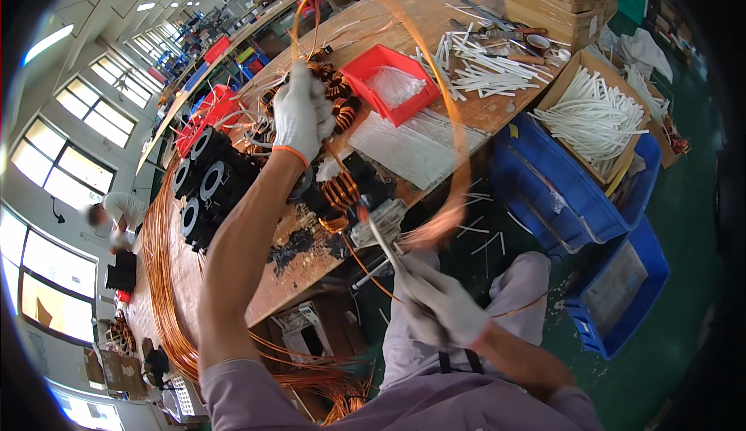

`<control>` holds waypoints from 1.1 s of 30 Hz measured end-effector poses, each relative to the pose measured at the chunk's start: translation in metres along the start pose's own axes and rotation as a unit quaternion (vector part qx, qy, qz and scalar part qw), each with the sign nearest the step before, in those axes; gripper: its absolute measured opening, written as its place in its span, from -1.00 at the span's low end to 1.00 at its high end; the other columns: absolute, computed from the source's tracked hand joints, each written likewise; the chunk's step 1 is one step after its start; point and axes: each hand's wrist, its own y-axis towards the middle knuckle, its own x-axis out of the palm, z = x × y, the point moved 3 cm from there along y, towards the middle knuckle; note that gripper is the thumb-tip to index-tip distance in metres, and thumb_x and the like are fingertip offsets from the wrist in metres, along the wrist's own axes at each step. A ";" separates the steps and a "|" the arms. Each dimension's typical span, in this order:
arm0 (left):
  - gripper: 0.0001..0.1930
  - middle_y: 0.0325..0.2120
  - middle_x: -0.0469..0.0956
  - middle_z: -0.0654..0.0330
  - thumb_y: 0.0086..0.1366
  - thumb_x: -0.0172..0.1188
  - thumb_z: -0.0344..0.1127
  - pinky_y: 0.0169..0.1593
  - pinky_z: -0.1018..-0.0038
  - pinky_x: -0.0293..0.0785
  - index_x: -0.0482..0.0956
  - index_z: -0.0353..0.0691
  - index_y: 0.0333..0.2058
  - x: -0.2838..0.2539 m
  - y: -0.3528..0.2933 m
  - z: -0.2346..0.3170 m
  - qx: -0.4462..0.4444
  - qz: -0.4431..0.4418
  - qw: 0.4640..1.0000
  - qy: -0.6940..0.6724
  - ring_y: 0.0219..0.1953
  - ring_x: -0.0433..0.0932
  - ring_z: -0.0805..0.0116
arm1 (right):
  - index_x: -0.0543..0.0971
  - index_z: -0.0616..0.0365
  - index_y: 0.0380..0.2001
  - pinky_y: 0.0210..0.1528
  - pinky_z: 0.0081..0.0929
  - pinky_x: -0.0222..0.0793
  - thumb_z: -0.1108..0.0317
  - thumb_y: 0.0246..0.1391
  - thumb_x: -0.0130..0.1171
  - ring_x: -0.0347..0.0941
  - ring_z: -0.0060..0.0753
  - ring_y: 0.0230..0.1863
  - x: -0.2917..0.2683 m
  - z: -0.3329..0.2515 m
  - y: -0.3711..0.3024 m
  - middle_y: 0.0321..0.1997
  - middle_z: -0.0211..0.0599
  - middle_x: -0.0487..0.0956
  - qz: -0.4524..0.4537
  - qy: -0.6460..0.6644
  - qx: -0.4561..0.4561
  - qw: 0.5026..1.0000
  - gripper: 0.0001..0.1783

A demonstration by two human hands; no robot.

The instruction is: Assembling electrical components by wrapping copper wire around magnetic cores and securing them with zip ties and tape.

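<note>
My left hand (pixel 299 112), in a white glove, is raised over the bench with its fingers closed around copper wire. From it a large loop of copper wire (pixel 453 132), blurred by motion, sweeps up and round to the right, then down towards my right hand. My right hand (pixel 447 303), also gloved, is closed on a slim pale tool (pixel 381 233) whose reddish tip points at a copper-wound ring coil (pixel 339 191). That coil sits at the bench's near edge, by a dark fixture. What the tool's tip is exactly, I cannot make out.
Black ring cores (pixel 210 182) stand at the left beside a long copper wire bundle (pixel 159 268). Behind lies a red bin (pixel 388 81) of white pieces and loose white tubes (pixel 493 66). At the right, a blue crate (pixel 556 182) carries a cardboard box (pixel 598 112) of tubes.
</note>
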 end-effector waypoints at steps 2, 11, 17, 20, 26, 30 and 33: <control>-0.41 -0.67 0.11 0.43 0.57 0.09 0.27 -0.62 0.44 -0.01 0.28 -0.03 -0.52 -0.040 0.020 -0.047 -0.031 0.058 0.998 -0.005 -0.71 0.11 0.52 | 0.27 -0.14 0.58 -0.77 -0.51 0.04 0.13 0.61 0.03 0.10 -0.55 -0.82 0.052 -0.023 0.043 -0.60 -0.49 0.34 0.024 0.164 -0.018 0.986 -0.41; -0.45 -0.48 0.57 0.17 0.37 0.42 0.21 -0.43 0.43 0.48 0.64 -0.28 -0.29 -0.041 -0.008 -0.019 -0.105 -0.043 0.972 0.206 -0.50 0.55 0.40 | 0.22 -0.03 0.61 -0.73 -0.54 0.07 0.07 0.60 0.04 0.14 -0.67 -0.72 -0.032 -0.012 -0.110 -0.58 -0.48 0.34 -0.059 0.292 0.184 0.937 -0.34; -0.48 -0.34 0.68 0.02 0.23 0.50 0.15 -0.16 0.13 0.64 0.61 -0.26 -0.27 0.088 -0.153 -0.009 0.283 -0.466 0.562 0.622 -0.28 0.72 0.01 | 0.33 0.32 0.49 -0.69 -0.48 0.05 -0.18 0.40 0.26 0.17 -0.62 -0.70 -0.119 0.071 -0.249 -0.53 -0.45 0.38 -0.106 0.179 0.177 0.962 -0.09; -0.57 -0.43 0.66 0.03 0.27 0.43 0.08 -0.17 0.16 0.67 0.61 -0.21 -0.25 0.144 -0.151 -0.020 0.040 -0.598 0.364 0.714 -0.25 0.75 -0.04 | 0.34 0.39 0.45 -0.68 -0.45 0.03 -0.24 0.34 0.30 0.17 -0.60 -0.70 -0.130 0.095 -0.262 -0.51 -0.45 0.39 -0.133 0.209 0.203 0.947 -0.02; -0.53 -0.63 0.39 0.39 0.57 0.20 0.15 -0.65 0.48 0.17 0.52 -0.13 -0.39 0.072 0.047 -0.050 -0.069 -0.145 0.913 0.375 -0.68 0.32 0.55 | 0.41 0.02 0.20 -0.80 -0.59 -0.06 -0.04 0.56 0.09 0.03 -0.67 -0.77 -0.032 -0.002 -0.027 -0.59 -0.52 0.27 -0.194 0.318 0.111 0.921 -0.58; -0.48 -0.65 0.36 0.40 0.52 0.24 0.19 -0.56 0.47 0.20 0.56 -0.14 -0.44 -0.029 0.039 -0.088 -0.075 0.059 0.969 0.229 -0.65 0.31 0.53 | 0.41 -0.29 0.32 -0.78 -0.51 0.02 0.00 0.64 -0.09 0.13 -0.64 -0.74 0.055 -0.029 0.061 -0.61 -0.55 0.28 -0.089 0.473 0.046 0.875 -0.67; -0.40 -0.62 0.46 0.33 0.50 0.26 0.21 -0.43 0.49 0.32 0.66 -0.33 -0.38 -0.129 0.038 -0.105 0.040 0.067 0.913 0.400 -0.55 0.42 0.51 | 0.35 -0.29 0.43 -0.79 -0.52 -0.02 -0.03 0.63 -0.03 0.15 -0.60 -0.78 0.054 -0.027 0.050 -0.63 -0.51 0.33 -0.142 0.445 0.083 0.881 -0.56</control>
